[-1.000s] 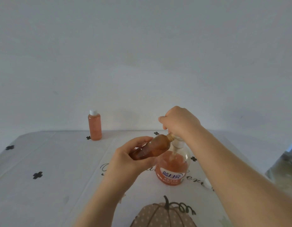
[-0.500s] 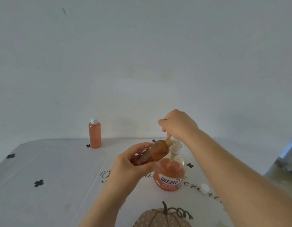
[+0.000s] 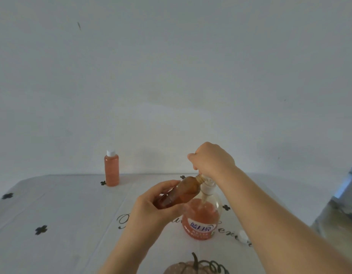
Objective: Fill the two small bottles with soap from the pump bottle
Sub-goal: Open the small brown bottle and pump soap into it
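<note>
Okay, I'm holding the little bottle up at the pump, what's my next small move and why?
Probably press the pump down with your right hand: it grips the top of the pump bottle, and your left hand holds the open small bottle tilted, mouth at the nozzle. Its fill level is unclear.

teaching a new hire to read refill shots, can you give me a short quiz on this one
1. Which hand holds the tilted bottle against the spout of the pump bottle? A) left B) right C) neither
2. True or false: the back bottle, standing on the table, has its cap on.
3. Fill in: the loose white cap lies on the table to the ___ of the pump bottle.

Key
1. A: the left hand grips it, while the right hand is curled over the pump head.
2. True.
3. Right.
</note>
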Tool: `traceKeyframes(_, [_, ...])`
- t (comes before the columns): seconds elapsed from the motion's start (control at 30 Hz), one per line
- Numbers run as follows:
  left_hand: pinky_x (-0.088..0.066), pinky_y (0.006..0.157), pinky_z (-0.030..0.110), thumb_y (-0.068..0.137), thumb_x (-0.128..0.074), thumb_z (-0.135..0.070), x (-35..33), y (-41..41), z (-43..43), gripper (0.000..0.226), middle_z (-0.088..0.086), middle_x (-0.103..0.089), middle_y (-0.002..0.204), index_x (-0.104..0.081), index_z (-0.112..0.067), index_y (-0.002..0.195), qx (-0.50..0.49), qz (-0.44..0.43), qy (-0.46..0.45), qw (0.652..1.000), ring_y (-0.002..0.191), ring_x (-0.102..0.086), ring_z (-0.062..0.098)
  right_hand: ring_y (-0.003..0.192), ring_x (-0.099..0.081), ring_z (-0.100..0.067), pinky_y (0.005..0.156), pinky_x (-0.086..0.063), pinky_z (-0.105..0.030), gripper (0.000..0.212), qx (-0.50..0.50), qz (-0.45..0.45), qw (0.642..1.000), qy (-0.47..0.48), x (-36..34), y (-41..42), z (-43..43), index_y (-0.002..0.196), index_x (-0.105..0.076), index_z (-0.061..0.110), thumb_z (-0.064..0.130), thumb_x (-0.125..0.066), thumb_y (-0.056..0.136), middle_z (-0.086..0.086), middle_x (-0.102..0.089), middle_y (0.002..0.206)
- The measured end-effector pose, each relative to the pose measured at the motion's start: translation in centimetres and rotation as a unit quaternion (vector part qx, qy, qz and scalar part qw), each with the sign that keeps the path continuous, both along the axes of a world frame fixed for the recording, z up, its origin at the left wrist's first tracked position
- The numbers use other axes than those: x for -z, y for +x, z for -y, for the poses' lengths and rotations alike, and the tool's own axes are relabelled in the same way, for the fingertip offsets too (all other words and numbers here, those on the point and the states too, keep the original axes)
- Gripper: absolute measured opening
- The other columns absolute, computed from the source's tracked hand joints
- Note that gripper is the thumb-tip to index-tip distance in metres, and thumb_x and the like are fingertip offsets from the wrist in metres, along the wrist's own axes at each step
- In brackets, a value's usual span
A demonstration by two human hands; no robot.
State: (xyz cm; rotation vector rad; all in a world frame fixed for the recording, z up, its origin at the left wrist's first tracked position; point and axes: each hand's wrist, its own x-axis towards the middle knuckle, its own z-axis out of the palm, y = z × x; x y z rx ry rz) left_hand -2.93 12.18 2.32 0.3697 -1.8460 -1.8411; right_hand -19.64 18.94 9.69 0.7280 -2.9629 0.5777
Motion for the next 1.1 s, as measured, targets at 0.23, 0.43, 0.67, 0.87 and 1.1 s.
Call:
traceKeyframes(0.23, [-0.052,0.063,0.014,0.067,-0.081,0.003,-0.1,0.0,-0.1,0.041,-0.005,-0.077,0.084,-0.075,-0.025,0.096,0.004,0.001,-0.002,1.000,0.074,-0.071,0.009,0.070,-0.061,-0.023,0.060,-0.041,-0.026,0.029,0.008,0.004,1.000,-0.002,0.2,-0.2,0.0,0.093,-0.073,0.012,0.029,-0.049,0.091,-0.005,-0.074,0.087])
traceKeyframes(0.43, [-0.047,0.058,0.009,0.067,-0.082,0.003,0.5,-0.1,0.2,0.041,-0.009,-0.076,0.080,-0.074,-0.024,0.096,-0.001,0.014,-0.011,1.000,0.067,-0.070,0.005,0.074,-0.065,-0.025,0.062,-0.043,-0.028,0.029,0.000,0.005,1.000,0.010,1.3,-0.2,0.2,0.091,-0.072,0.012,0.029,-0.048,0.092,-0.004,-0.072,0.084])
traceKeyframes(0.67, [-0.048,0.059,0.009,0.067,-0.083,0.003,0.7,-0.4,0.3,0.042,-0.008,-0.076,0.081,-0.074,-0.025,0.098,-0.001,0.021,-0.015,1.000,0.069,-0.071,0.007,0.083,-0.069,-0.025,0.066,-0.046,-0.030,0.031,-0.002,0.015,1.000,-0.005,1.7,-0.5,0.2,0.092,-0.073,0.011,0.030,-0.049,0.092,-0.004,-0.074,0.089])
traceKeyframes(0.87, [-0.049,0.060,0.011,0.068,-0.082,0.003,0.6,-0.3,0.2,0.043,-0.006,-0.077,0.086,-0.074,-0.025,0.099,0.001,0.013,-0.003,1.000,0.073,-0.072,0.007,0.083,-0.070,-0.025,0.064,-0.045,-0.029,0.029,0.002,0.026,1.000,0.000,1.1,-0.5,0.2,0.092,-0.073,0.013,0.030,-0.049,0.091,-0.003,-0.074,0.089])
traceKeyframes(1.1, [-0.053,0.066,0.014,0.069,-0.082,0.002,0.6,-0.2,0.1,0.044,-0.006,-0.077,0.092,-0.073,-0.026,0.103,0.001,0.005,0.001,1.000,0.083,-0.072,0.010,0.062,-0.054,-0.020,0.056,-0.035,-0.024,0.020,-0.001,-0.020,0.999,0.045,-0.5,0.2,0.0,0.076,-0.059,0.015,0.024,-0.050,0.092,0.001,-0.063,0.075])
